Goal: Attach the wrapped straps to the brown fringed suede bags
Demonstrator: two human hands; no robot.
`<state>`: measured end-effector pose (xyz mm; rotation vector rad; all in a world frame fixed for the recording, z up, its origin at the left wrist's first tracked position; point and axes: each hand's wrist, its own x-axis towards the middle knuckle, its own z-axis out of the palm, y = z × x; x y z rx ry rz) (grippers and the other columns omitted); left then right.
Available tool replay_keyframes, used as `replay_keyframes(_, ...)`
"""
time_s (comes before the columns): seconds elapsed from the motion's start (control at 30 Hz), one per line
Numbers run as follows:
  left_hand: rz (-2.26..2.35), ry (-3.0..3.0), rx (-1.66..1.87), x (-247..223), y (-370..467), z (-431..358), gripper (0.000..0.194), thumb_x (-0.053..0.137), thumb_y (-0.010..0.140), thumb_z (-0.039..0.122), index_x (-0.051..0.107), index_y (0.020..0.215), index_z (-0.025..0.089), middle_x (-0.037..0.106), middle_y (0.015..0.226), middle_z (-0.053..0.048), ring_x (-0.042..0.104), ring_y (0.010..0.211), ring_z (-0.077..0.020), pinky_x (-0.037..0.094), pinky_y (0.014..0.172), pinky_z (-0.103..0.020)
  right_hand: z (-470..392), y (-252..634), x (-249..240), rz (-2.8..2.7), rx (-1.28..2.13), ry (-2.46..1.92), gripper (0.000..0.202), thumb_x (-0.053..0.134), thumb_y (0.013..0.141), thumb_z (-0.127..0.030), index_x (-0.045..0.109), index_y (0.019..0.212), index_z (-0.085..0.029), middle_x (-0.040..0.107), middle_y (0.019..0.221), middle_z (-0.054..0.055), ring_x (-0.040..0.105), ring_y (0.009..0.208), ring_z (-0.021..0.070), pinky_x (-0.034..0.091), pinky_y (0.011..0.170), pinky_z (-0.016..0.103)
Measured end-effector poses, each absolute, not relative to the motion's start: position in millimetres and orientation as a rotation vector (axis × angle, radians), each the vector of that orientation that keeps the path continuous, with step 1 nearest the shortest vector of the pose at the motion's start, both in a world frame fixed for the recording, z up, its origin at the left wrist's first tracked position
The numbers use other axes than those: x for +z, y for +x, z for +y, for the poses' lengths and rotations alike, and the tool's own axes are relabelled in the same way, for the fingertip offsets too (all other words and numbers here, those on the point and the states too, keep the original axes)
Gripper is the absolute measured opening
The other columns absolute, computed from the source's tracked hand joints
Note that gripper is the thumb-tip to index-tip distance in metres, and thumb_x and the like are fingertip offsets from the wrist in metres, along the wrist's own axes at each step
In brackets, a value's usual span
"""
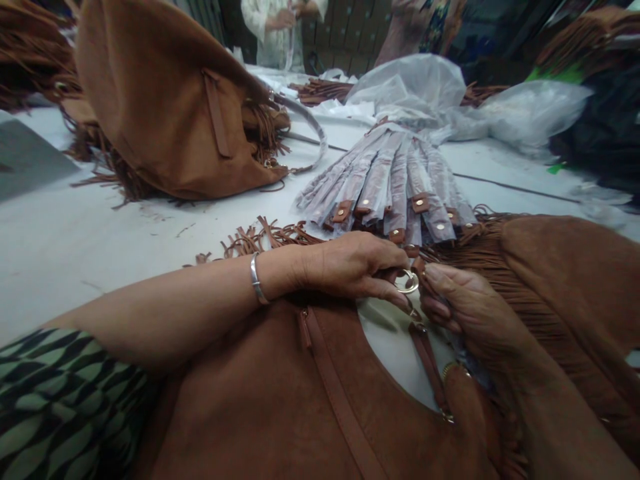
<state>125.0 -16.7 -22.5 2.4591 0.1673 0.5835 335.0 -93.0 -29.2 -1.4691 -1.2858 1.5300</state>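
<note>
The left hand (357,263) is pinching a round, gold-coloured metal ring (417,283) between thumb and fingers. The right hand (470,307) is closing its thumb and fingertips on a small brown leather tab (420,267), its fingers bunching together. The ring is sitting between the two hands, with the tab lying just to its right; the left hand is nearer the ring, and the right is nearer the tab. Whether the tab is passing through the ring or only touching it, the fingers are hiding.

Below the ring, a narrow brown leather strap with metal ends (427,363) is hanging, its long axis slanting down and to the right towards the curved opening of a large brown suede bag (250,400). The bag is lying under both forearms, and a long, flat leather strip (340,393) is running down its face.

Just beyond the hands, a fan of plastic-wrapped straps with brown ends and metal studs (385,180) is spreading over a white table (165,247). A fringed brown suede bag (555,267) is resting to the right, while a tan suede bag with a looped handle (150,100) is leaning at the far left. Crumpled clear plastic (415,80) is lying behind the fan.
</note>
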Motion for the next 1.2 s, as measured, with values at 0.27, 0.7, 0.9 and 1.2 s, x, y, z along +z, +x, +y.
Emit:
replay_keyframes(0.27, 0.172, 2.424, 0.571, -22.1, 124.7, -15.8, 0.027, 0.062, 0.085, 0.036, 0.060, 0.084, 0.009, 0.054, 0.075, -0.003, 0.049, 0.068, -0.0117, 0.037, 0.065, -0.022, -93.1, 333.2, -32.6, -1.259, 1.597, -1.409, 0.040, 0.060, 0.083, -0.055, 0.057, 0.074, -0.017, 0.034, 0.044, -0.008, 0.018, 0.034, 0.0017, 0.014, 0.032, 0.014)
replay_keyframes(0.7, 0.153, 2.366, 0.575, -24.8, 125.4, -16.3, 0.026, 0.065, 0.083, 0.035, 0.062, 0.085, 0.010, 0.057, 0.076, -0.003, 0.051, 0.069, -0.0114, 0.039, 0.066, -0.022, -90.2, 338.0, -31.7, -1.151, 1.737, -1.301, 0.035, 0.068, 0.078, -0.049, 0.062, 0.071, -0.016, 0.041, 0.051, -0.007, 0.015, 0.034, -0.0001, 0.015, 0.027, 0.010)
replay_keyframes(0.9, 0.174, 2.345, 0.537, -22.2, 125.2, -17.5, 0.033, 0.063, 0.083, 0.043, 0.061, 0.079, 0.011, 0.053, 0.070, 0.000, 0.048, 0.063, -0.0097, 0.035, 0.061, -0.021, -90.4, 338.4, -32.1, -1.195, 1.851, -1.219, 0.035, 0.069, 0.077, -0.049, 0.063, 0.070, -0.015, 0.040, 0.048, -0.007, 0.016, 0.032, -0.0005, 0.014, 0.027, 0.011)
replay_keyframes(1.2, 0.255, 2.374, 0.491, -22.4, 127.1, -18.1, 0.028, 0.065, 0.082, 0.037, 0.061, 0.085, 0.009, 0.055, 0.070, 0.001, 0.049, 0.063, -0.0090, 0.032, 0.058, -0.020, -98.3, 346.9, -22.4, -1.399, 1.635, -1.450, 0.040, 0.066, 0.079, -0.051, 0.062, 0.070, -0.012, 0.043, 0.058, -0.002, 0.025, 0.040, 0.0005, 0.011, 0.037, 0.015)
